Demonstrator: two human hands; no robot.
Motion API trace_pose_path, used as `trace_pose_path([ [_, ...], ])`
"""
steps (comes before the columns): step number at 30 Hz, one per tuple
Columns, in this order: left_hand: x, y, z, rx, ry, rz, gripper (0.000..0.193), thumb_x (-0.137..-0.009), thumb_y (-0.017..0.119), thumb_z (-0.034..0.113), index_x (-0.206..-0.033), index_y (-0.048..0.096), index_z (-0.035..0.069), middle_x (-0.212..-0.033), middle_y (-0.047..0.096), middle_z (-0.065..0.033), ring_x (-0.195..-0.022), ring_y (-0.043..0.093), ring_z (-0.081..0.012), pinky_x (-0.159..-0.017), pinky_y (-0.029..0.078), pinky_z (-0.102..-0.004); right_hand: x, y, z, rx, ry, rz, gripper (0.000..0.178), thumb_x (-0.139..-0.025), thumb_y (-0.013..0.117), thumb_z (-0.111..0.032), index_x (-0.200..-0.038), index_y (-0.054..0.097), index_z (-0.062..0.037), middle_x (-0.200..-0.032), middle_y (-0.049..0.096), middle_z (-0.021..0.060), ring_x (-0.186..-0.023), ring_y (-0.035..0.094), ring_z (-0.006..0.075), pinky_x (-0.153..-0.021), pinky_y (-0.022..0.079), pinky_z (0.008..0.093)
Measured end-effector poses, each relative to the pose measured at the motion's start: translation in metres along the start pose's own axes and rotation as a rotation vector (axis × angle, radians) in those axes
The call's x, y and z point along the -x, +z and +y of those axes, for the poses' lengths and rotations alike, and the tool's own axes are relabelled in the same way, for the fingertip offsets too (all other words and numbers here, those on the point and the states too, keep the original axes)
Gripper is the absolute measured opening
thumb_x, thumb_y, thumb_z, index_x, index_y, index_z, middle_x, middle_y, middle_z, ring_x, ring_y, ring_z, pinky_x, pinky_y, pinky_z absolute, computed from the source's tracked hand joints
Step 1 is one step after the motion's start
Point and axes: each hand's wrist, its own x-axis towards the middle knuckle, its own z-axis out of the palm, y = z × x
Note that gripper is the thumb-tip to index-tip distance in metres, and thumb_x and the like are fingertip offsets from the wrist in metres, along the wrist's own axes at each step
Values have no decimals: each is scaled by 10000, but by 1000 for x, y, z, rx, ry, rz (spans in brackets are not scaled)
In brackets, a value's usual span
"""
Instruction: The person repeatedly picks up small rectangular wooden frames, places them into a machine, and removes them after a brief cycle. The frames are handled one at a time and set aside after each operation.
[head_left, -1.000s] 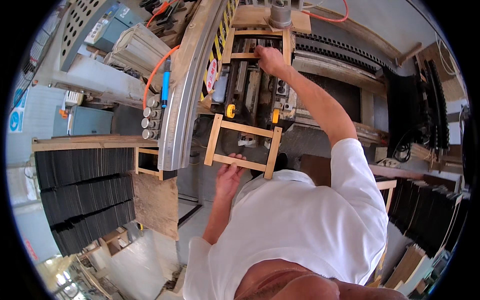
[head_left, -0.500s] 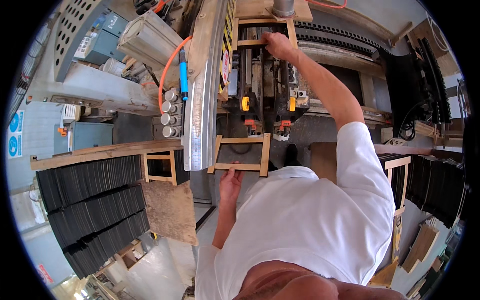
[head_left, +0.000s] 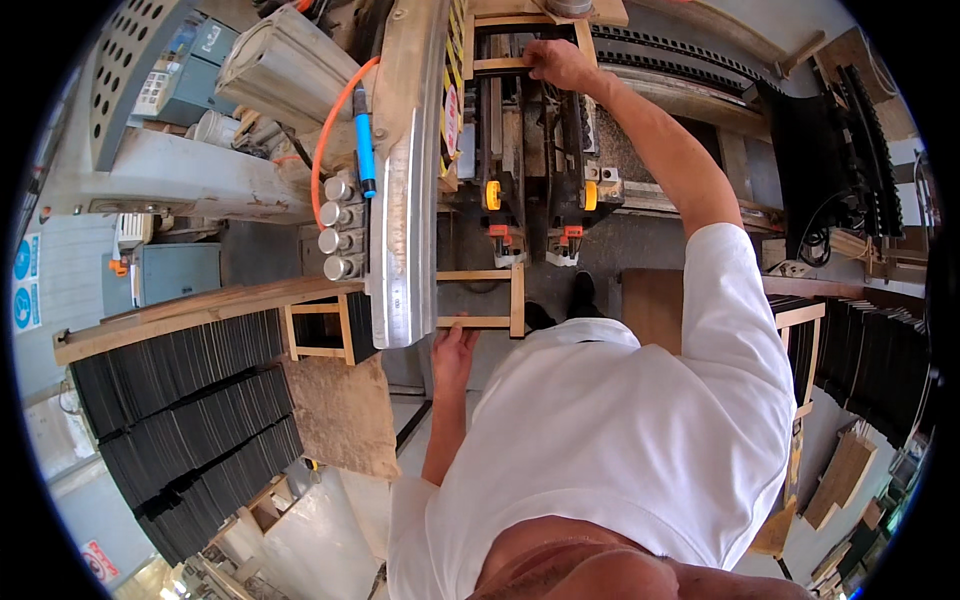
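Note:
My left hand grips the near rail of a small light-wood frame at waist height. The left end of this frame is hidden under a long metal beam. Farther off, my right hand is closed on the crossbar of a second wooden frame, which lies on the far part of a machine bed. Its fingertips wrap round the bar near the middle. Between the two frames are the machine's yellow knobs and red clamps.
Several stacks of black slats stand at left beside another wooden frame. More black slats are at right. An orange hose and a blue marker run along the beam. A black cable chain hangs at right.
The near frame has shifted left with my left hand, its left end passing out of sight under the beam. My right hand still holds the far frame's crossbar.

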Motion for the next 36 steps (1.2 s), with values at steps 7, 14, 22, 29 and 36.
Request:
trace_pose_path([
  [7, -22, 11, -24, -104, -30, -1, 262, -977, 530, 90, -1226, 521, 8, -1215, 603, -99, -1102, 595, -220, -978, 491, -399, 1, -6, -3, 20, -36, -16, 217, -775, 739, -143, -957, 645, -71, -912, 696, 127, -910, 660, 330, -794, 524, 443],
  [14, -21, 39, -53, -248, -46, 73, 270, -982, 524, 92, -1231, 519, -9, -1222, 604, -104, -1108, 592, -234, -975, 485, -414, 11, -2, -7, 62, -78, -64, 294, -813, 598, -73, -1105, 559, -64, -949, 676, 191, -901, 646, 398, -753, 508, 509],
  [22, -10, 48, -70, -260, -53, 117, 280, -970, 548, 85, -1234, 513, 0, -1209, 603, -118, -1130, 585, -248, -975, 486, -437, 8, -1, 5, -26, -135, -51, 254, -770, 605, -58, -1021, 569, -40, -892, 671, 209, -891, 644, 409, -749, 502, 498],
  [29, -1, 74, -71, -202, -43, 131, 308, -938, 608, 68, -1225, 514, 2, -1211, 596, -138, -1137, 577, -269, -1001, 471, -451, 3, -14, 0, -117, -63, -78, 147, -749, 631, -70, -895, 641, -85, -903, 678, 151, -944, 634, 367, -780, 495, 474],
  [36, -3, 82, -74, -277, -7, 118, 311, -944, 601, 101, -1221, 518, -14, -1221, 592, -123, -1119, 577, -257, -1003, 456, -439, 6, -13, -2, -36, -150, -109, 257, -780, 657, -96, -1024, 592, -52, -929, 679, 179, -953, 638, 379, -800, 503, 491],
])
